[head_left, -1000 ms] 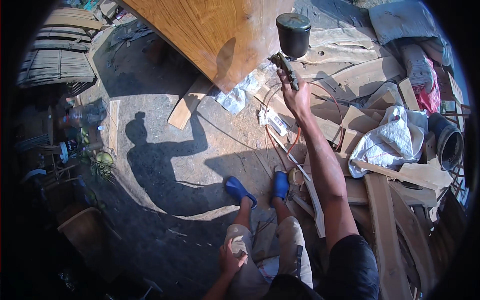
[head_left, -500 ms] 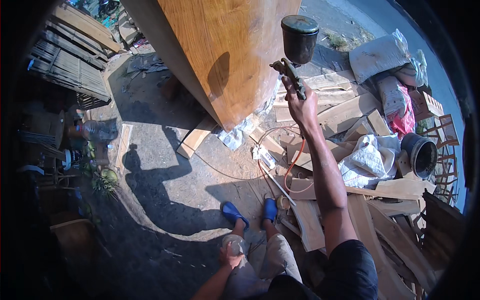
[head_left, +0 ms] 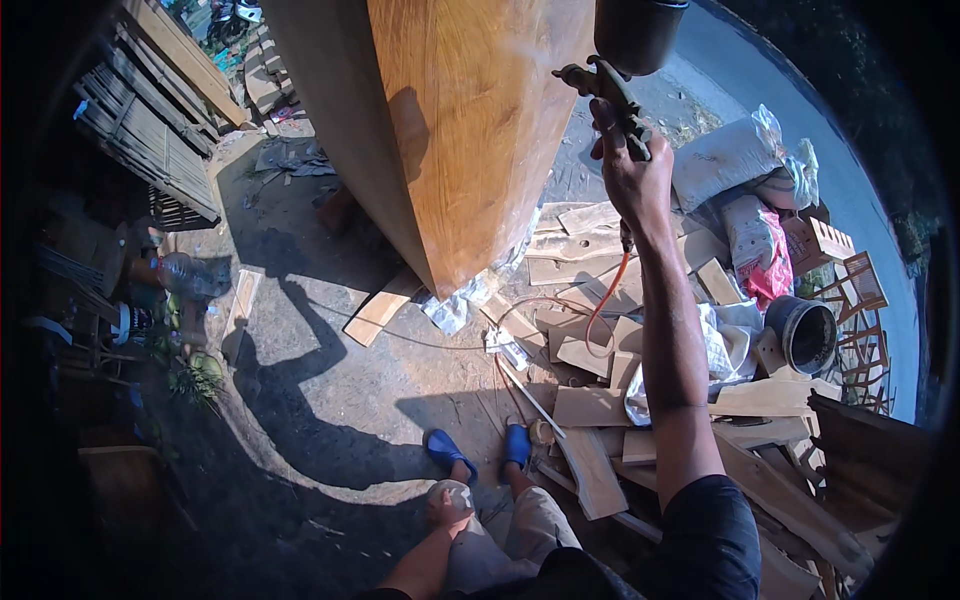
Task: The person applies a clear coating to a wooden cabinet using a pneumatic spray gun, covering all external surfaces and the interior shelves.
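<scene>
- By the right hand [head_left: 637,168], fingers curled round it, a spray gun [head_left: 618,95] is gripped beside the wooden panel [head_left: 470,130].
- Well apart from the panel, the left hand [head_left: 451,512] is rested on a knee [head_left: 446,489]; its openness cannot be told.
- Panel spraying seems in hand; steady spacing seems called for.

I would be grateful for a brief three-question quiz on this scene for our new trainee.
1. Short answer: What does the right grip hold, and what is its nozzle pointed toward?
2. True or false: The left grip rests on the person's beige shorts.
3. Multiple choice: What colour is the hose below the right grip? a) blue b) orange c) green

Key:
1. A spray gun with a dark cup, its nozzle pointed toward the wood-grained panel.
2. True.
3. b
</scene>
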`<state>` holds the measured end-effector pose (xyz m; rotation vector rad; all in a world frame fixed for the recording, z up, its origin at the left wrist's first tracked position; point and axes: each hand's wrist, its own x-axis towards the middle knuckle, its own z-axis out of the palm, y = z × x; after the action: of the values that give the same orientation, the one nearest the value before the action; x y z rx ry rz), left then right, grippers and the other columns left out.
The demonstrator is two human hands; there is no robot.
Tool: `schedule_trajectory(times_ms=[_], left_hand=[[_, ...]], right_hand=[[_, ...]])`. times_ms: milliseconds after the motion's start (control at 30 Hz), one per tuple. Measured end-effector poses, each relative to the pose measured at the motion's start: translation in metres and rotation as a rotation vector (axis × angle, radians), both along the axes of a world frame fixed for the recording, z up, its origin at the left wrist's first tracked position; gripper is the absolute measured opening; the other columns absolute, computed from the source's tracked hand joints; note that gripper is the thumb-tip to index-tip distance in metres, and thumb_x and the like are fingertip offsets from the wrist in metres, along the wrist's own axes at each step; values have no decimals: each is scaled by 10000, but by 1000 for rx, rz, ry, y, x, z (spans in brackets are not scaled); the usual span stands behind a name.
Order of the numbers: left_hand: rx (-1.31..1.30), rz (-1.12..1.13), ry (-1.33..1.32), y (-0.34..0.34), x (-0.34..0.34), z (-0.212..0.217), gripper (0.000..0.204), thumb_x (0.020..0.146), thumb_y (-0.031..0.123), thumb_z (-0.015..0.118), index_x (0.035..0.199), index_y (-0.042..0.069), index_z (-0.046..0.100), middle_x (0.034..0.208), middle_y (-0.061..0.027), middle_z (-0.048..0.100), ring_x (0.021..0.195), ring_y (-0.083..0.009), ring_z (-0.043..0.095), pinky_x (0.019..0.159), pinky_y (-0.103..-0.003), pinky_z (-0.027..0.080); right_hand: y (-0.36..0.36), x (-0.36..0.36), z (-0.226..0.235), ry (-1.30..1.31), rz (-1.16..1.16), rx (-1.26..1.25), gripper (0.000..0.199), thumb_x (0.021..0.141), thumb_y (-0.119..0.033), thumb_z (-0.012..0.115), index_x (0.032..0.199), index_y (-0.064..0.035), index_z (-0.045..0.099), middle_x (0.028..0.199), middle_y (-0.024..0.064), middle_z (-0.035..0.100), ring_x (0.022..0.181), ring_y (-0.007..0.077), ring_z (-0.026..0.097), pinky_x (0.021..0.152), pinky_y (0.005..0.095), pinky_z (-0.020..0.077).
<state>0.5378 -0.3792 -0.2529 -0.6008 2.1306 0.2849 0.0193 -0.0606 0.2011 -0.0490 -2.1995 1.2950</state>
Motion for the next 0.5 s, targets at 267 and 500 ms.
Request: schedule_trajectory(times_ms=[267, 500], left_hand=[[33, 28, 14, -6, -8, -3, 1085, 624, 634, 832, 1545, 321, 348, 1485, -238, 369, 1375, -429, 407, 1096, -529, 399], [47, 34, 6, -7, -7, -9, 1124, 599, 627, 856, 1543, 316, 333, 1504, -244, 353, 1362, -429, 433, 1101, -534, 408]], right_hand=[[3, -4, 77, 272, 32, 0, 474, 984, -469, 653, 981, -1, 724, 659, 36, 667, 489, 56, 521, 453, 236, 362], [6, -19, 79, 274, 14, 30, 463, 993, -462, 643, 1014, -6, 719, 667, 36, 675, 485, 59, 530, 454, 241, 375]])
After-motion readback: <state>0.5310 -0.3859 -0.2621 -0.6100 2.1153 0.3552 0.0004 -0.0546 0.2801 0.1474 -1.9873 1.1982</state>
